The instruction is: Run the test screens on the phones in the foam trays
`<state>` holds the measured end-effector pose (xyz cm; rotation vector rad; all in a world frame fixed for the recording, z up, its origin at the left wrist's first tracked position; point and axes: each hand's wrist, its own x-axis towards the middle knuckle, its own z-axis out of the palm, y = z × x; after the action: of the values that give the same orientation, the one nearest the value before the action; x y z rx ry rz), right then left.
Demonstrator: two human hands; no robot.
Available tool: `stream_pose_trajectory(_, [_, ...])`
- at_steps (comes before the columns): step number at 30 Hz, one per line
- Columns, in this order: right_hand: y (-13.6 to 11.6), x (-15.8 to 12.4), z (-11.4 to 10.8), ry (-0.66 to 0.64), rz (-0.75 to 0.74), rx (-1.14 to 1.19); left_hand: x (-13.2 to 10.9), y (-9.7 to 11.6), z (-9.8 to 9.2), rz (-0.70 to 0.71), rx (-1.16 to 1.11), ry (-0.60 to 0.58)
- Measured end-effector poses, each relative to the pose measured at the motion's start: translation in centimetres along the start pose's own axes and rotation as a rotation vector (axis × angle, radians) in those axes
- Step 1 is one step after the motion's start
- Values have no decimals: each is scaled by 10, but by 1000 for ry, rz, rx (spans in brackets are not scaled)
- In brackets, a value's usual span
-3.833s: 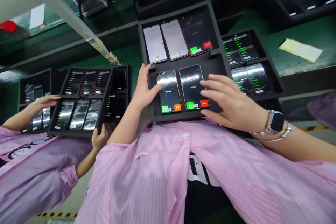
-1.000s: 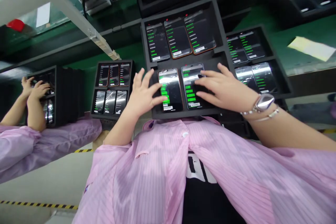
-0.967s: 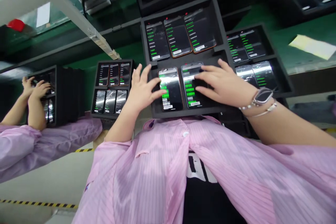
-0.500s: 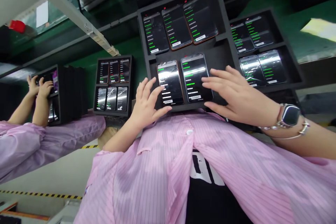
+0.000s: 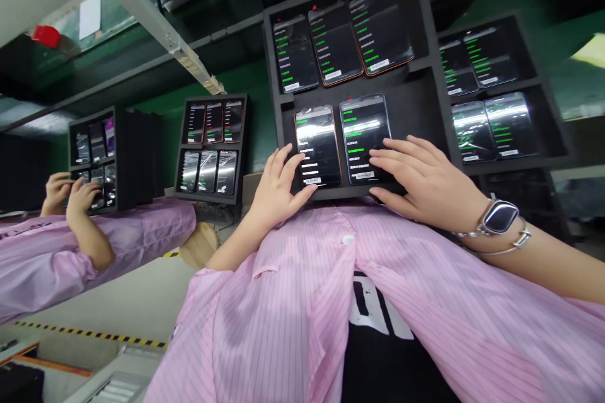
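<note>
A black tray in front of me holds three phones in its upper compartment and two in its lower one. My left hand is open beside the lower left phone, fingertips at its left edge. Fingers spread, my right hand lies over the right edge of the other lower phone. Both screens are lit with lines of text, some green, and carry a white label at the bottom. Neither hand holds anything. A watch and bracelets are on my right wrist.
Another phone tray stands to the left, and one to the right. At the far left a person's hands are at a further tray. A metal post slants above, near a red object.
The view has shifted, so the trays appear slightly further right. My right hand has moved lower and closer over the lower right phone. The other person's hands have come down along their tray.
</note>
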<state>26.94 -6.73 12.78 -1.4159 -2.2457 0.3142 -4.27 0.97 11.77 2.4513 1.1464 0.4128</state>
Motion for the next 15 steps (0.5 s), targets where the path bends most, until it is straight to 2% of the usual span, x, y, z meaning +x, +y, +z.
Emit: stream_pose_trajectory(15, [-3, 1, 1, 4, 32, -2, 12, 5, -11, -29, 64, -67])
